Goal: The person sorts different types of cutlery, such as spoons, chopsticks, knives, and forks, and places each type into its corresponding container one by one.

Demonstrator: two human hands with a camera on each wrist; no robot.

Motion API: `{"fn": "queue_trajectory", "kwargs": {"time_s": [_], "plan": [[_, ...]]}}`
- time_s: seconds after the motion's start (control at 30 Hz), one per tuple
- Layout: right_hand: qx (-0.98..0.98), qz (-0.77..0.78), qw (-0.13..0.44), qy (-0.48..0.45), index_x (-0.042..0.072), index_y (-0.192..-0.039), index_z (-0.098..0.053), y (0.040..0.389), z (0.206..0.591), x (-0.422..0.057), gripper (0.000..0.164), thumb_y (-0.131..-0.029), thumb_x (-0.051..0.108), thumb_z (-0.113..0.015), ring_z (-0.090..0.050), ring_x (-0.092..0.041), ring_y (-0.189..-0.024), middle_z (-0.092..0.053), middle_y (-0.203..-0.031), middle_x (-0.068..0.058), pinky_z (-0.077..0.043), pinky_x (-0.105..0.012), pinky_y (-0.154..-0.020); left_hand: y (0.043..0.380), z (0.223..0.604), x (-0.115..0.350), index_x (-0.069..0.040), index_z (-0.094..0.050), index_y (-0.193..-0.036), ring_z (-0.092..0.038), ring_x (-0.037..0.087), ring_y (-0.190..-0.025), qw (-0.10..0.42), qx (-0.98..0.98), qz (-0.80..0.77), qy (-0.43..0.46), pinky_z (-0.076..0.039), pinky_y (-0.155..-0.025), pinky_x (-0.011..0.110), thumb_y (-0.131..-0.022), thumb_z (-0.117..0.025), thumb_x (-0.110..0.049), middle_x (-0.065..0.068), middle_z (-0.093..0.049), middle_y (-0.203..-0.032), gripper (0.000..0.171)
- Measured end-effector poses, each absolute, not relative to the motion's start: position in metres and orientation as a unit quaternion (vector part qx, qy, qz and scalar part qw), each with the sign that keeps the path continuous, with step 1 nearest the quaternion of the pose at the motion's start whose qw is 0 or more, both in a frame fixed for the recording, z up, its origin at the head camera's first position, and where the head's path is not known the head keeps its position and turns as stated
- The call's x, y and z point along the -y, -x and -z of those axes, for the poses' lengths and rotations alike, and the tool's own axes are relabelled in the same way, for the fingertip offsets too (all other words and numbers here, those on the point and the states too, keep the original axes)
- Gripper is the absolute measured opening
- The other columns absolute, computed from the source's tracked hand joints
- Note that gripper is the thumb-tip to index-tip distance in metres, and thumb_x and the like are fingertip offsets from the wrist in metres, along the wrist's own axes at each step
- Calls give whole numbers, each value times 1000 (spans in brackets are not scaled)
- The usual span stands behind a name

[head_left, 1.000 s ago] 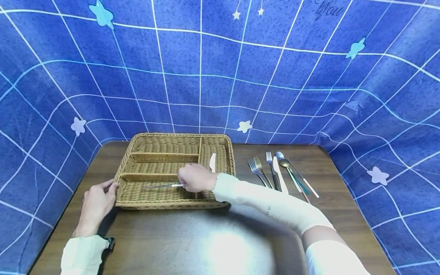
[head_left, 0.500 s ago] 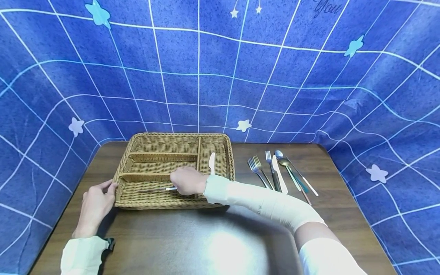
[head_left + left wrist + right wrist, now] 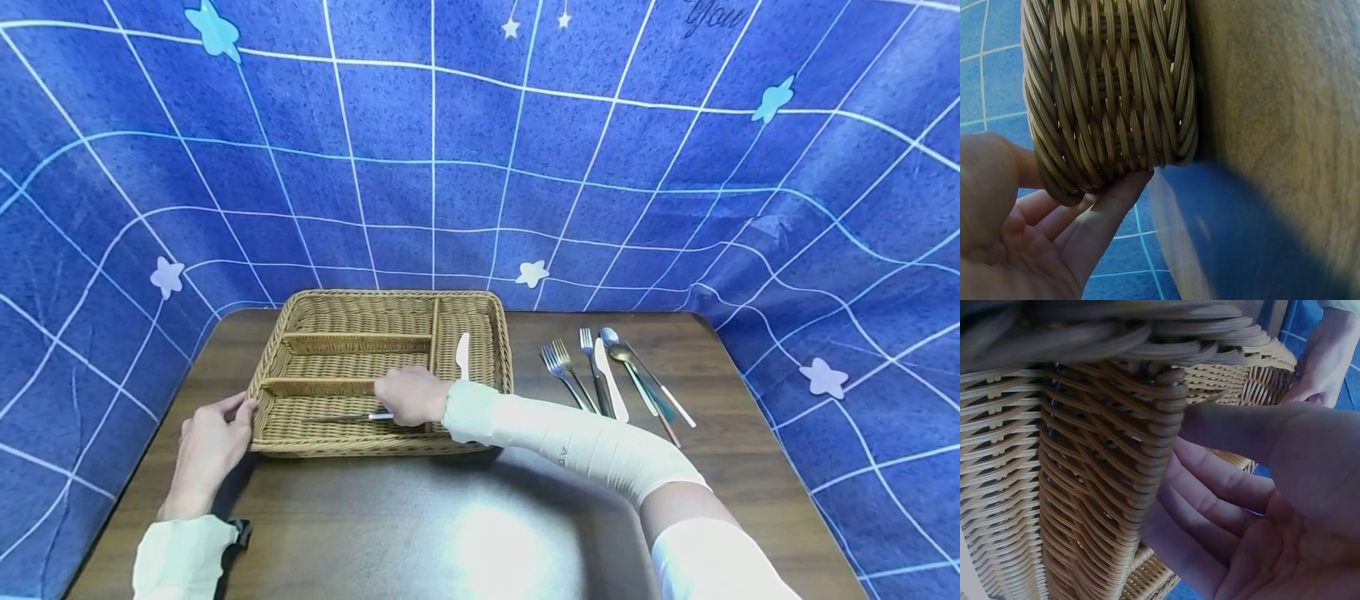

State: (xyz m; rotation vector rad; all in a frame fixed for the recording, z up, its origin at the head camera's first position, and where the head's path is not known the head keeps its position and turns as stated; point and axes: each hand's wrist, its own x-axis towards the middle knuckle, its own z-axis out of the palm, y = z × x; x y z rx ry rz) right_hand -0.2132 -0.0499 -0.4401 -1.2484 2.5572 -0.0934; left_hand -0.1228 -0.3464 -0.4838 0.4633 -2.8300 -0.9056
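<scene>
My left hand (image 3: 210, 446) grips the left front corner of a wicker cutlery basket (image 3: 330, 448). In the left wrist view, its thumb and fingers take the woven wall (image 3: 1110, 87) between them. My right hand (image 3: 411, 395) is low over the basket's front compartment, holding a slim utensil (image 3: 341, 418) with a dark thin shaft and a white end. That utensil lies lengthwise along the compartment, its white end at the fingers. In the right wrist view, a woven divider (image 3: 1104, 456) hides the fingertips. A white knife (image 3: 462, 354) lies in the right compartment, partly behind the sleeve.
Right of the basket, a loose row of cutlery lies on the wooden table (image 3: 360, 525): several forks (image 3: 555, 362), another white knife (image 3: 611, 383), spoons (image 3: 621, 354) and a thin white-handled utensil (image 3: 678, 407). A blue patterned cloth (image 3: 480, 192) hangs behind and at the sides.
My right hand has moved slightly left and down with the slim utensil, which is lower in the front compartment. In the last half second it barely moves. The left hand stays on the basket.
</scene>
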Motion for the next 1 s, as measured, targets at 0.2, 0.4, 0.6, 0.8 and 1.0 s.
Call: {"fn": "queue_trajectory", "kwargs": {"time_s": [0.2, 0.4, 0.6, 0.8, 1.0], "plan": [[-888, 39, 158, 430, 21, -65, -38, 216, 442, 51, 51, -92, -6, -72, -30, -5, -53, -29, -57, 8, -35, -19, -51, 122, 483, 345, 5, -63, -144, -51, 65, -131, 67, 941, 296, -151, -44, -98, 73, -112, -51, -33, 34, -62, -137, 50], [-881, 61, 169, 438, 22, -61, -35, 218, 440, 49, 58, -92, -2, -77, -25, -4, -51, -26, -55, 9, -30, -17, -49, 122, 483, 345, 4, -63, -144, -52, 64, -131, 68, 941, 295, -152, -45, -98, 73, -112, -51, -33, 33, -63, -136, 50], [-877, 58, 152, 452, 23, -56, -33, 220, 437, 48, 64, -93, 13, -84, -21, -4, -50, -22, -52, 9, -25, -17, -48, 123, 483, 346, 5, -63, -143, -51, 64, -131, 69, 941, 296, -152, -44, -99, 73, -113, -51, -33, 33, -63, -136, 50], [-878, 71, 161, 445, 22, -56, -33, 220, 435, 47, 64, -92, 16, -86, -23, -3, -49, -23, -52, 9, -27, -17, -47, 123, 483, 346, 4, -63, -143, -50, 64, -133, 66, 940, 296, -156, -44, -100, 73, -113, -51, -33, 32, -62, -137, 50], [-880, 94, 141, 444, 21, -60, -44, 219, 427, 40, 53, -92, 16, -85, -37, -2, -55, -42, -60, 13, -35, -18, -52, 123, 483, 345, 4, -64, -143, -50, 64, -132, 69, 938, 299, -159, -44, -100, 73, -112, -52, -33, 32, -62, -138, 50]]}}
